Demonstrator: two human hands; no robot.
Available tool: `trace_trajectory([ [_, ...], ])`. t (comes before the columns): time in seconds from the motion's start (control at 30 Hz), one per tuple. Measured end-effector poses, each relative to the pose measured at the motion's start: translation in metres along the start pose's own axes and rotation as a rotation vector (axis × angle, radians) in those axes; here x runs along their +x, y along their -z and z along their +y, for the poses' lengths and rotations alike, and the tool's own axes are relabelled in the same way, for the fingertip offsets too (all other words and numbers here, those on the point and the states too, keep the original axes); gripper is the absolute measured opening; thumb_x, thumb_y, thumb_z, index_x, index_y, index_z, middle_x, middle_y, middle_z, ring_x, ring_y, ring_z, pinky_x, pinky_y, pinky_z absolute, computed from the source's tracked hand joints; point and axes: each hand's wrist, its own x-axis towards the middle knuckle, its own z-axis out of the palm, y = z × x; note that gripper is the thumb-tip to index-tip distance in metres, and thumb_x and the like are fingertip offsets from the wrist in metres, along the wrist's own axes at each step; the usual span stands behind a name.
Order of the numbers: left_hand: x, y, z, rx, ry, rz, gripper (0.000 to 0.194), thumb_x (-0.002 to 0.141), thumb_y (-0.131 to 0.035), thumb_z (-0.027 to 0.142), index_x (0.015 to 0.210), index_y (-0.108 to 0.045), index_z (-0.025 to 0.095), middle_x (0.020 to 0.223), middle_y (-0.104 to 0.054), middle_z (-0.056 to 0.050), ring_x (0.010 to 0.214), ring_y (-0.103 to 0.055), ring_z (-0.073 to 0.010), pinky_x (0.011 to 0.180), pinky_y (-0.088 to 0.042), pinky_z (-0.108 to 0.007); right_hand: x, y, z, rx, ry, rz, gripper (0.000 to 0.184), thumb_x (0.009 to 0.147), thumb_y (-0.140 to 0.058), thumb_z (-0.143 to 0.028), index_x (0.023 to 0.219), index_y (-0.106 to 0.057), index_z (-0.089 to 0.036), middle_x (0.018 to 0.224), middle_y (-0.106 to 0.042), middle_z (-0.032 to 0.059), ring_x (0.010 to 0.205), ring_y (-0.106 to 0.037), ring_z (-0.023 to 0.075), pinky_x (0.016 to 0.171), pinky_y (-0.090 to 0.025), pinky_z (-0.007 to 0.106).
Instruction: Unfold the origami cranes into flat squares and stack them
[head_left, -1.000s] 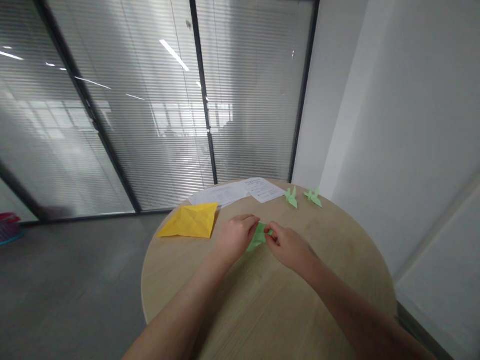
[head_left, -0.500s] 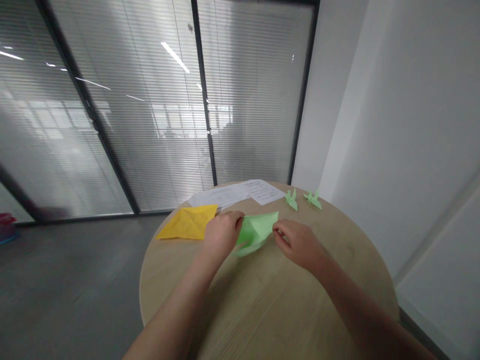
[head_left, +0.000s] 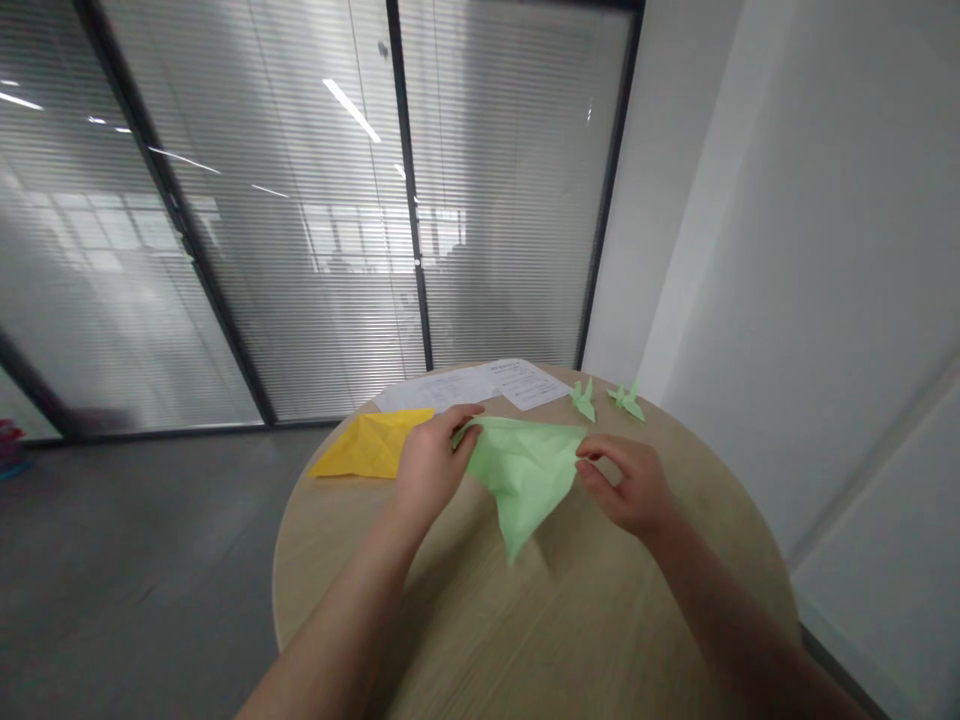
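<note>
A creased light green paper sheet (head_left: 525,470) hangs spread out just above the round wooden table (head_left: 525,610), its lower corner pointing down. My left hand (head_left: 429,465) pinches the sheet's left corner. My right hand (head_left: 626,485) pinches its right corner. Both hands hold it stretched between them over the middle of the table.
A folded yellow paper (head_left: 371,445) lies at the table's left edge. White printed sheets (head_left: 480,385) lie at the far edge. Two small green folded paper cranes (head_left: 583,397) (head_left: 627,398) stand at the far right. Glass partitions with blinds stand behind; a white wall runs on the right.
The green paper went from a small folded piece between my fingers to an unfolded, spread sheet. My hands have moved apart, the left to the left and the right to the right.
</note>
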Motion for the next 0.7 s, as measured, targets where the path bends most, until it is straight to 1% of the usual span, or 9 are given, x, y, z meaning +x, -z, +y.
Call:
trace_trajectory([
  [0.13,0.001,-0.002,-0.002,-0.249,0.049,0.101,0.026,0.089,-0.068,0.027,0.112,-0.077,0.022,0.096,-0.08,-0.006,0.09,-0.075,-0.0234,0.073,-0.056,-0.031,-0.005,-0.013,0.011,0.2,-0.308,0.047,0.015,0.09,-0.07,-0.033,0.081,-0.067,-0.022,0.072,-0.07,0.0015,0.06,-0.065,0.0146,0.057,-0.054,0.025],
  [0.23,0.002,-0.003,-0.004,-0.303,0.072,0.189,0.025,0.087,-0.069,0.033,0.109,-0.077,0.021,0.097,-0.079,-0.006,0.087,-0.072,-0.0219,0.069,-0.052,-0.028,-0.008,-0.024,0.019,0.36,-0.515,0.079,0.018,0.084,-0.074,-0.037,0.082,-0.066,-0.021,0.071,-0.069,0.0019,0.061,-0.064,0.0151,0.055,-0.052,0.025],
  [0.27,0.003,-0.003,-0.006,-0.296,0.085,0.211,0.026,0.087,-0.069,0.034,0.109,-0.077,0.021,0.095,-0.078,-0.005,0.082,-0.07,-0.0202,0.067,-0.051,-0.028,-0.008,-0.026,0.022,0.419,-0.571,0.078,0.02,0.082,-0.076,-0.039,0.084,-0.067,-0.021,0.071,-0.068,0.0018,0.062,-0.064,0.0153,0.055,-0.051,0.025],
  [0.33,0.005,-0.005,-0.012,-0.27,0.13,0.225,0.031,0.088,-0.067,0.036,0.114,-0.076,0.021,0.081,-0.072,-0.001,0.065,-0.06,-0.016,0.06,-0.045,-0.026,-0.007,-0.028,0.025,0.521,-0.669,0.053,0.026,0.077,-0.078,-0.041,0.09,-0.067,-0.021,0.07,-0.066,0.0006,0.063,-0.063,0.0153,0.056,-0.05,0.025],
  [0.4,0.008,-0.01,-0.022,-0.241,0.173,0.197,0.038,0.09,-0.065,0.038,0.123,-0.074,0.021,0.067,-0.061,0.004,0.055,-0.049,-0.0139,0.054,-0.039,-0.025,-0.006,-0.028,0.027,0.586,-0.756,0.008,0.034,0.074,-0.08,-0.041,0.097,-0.066,-0.021,0.071,-0.064,-0.0012,0.061,-0.06,0.0142,0.056,-0.047,0.025],
  [0.47,0.011,-0.018,-0.034,-0.211,0.194,0.142,0.042,0.091,-0.065,0.038,0.128,-0.071,0.02,0.061,-0.055,0.006,0.054,-0.048,-0.0139,0.056,-0.039,-0.025,-0.005,-0.029,0.029,0.624,-0.842,-0.049,0.038,0.072,-0.078,-0.039,0.103,-0.065,-0.02,0.072,-0.063,-0.0027,0.059,-0.058,0.0132,0.055,-0.044,0.024],
  [0.6,0.014,-0.04,-0.061,-0.137,0.251,0.025,0.044,0.092,-0.066,0.031,0.135,-0.068,0.019,0.071,-0.065,0.002,0.065,-0.06,-0.0168,0.066,-0.049,-0.028,-0.015,-0.042,0.04,0.607,-0.972,-0.166,0.036,0.075,-0.07,-0.034,0.107,-0.065,-0.02,0.075,-0.06,-0.0029,0.059,-0.057,0.0139,0.054,-0.043,0.025],
  [0.67,0.012,-0.051,-0.072,-0.098,0.263,-0.01,0.047,0.092,-0.066,0.025,0.138,-0.064,0.017,0.086,-0.073,-0.004,0.077,-0.068,-0.0201,0.076,-0.054,-0.032,-0.024,-0.053,0.049,0.507,-0.958,-0.188,0.032,0.079,-0.065,-0.03,0.109,-0.066,-0.02,0.081,-0.063,-0.0007,0.064,-0.06,0.0148,0.059,-0.046,0.026],
  [0.7,0.01,-0.056,-0.076,-0.053,0.231,-0.008,0.048,0.091,-0.066,0.019,0.139,-0.064,0.016,0.098,-0.076,-0.008,0.088,-0.071,-0.0225,0.083,-0.056,-0.035,-0.029,-0.06,0.054,0.428,-0.937,-0.201,0.031,0.08,-0.062,-0.027,0.11,-0.067,-0.019,0.084,-0.064,0.0005,0.068,-0.062,0.0151,0.062,-0.048,0.026],
])
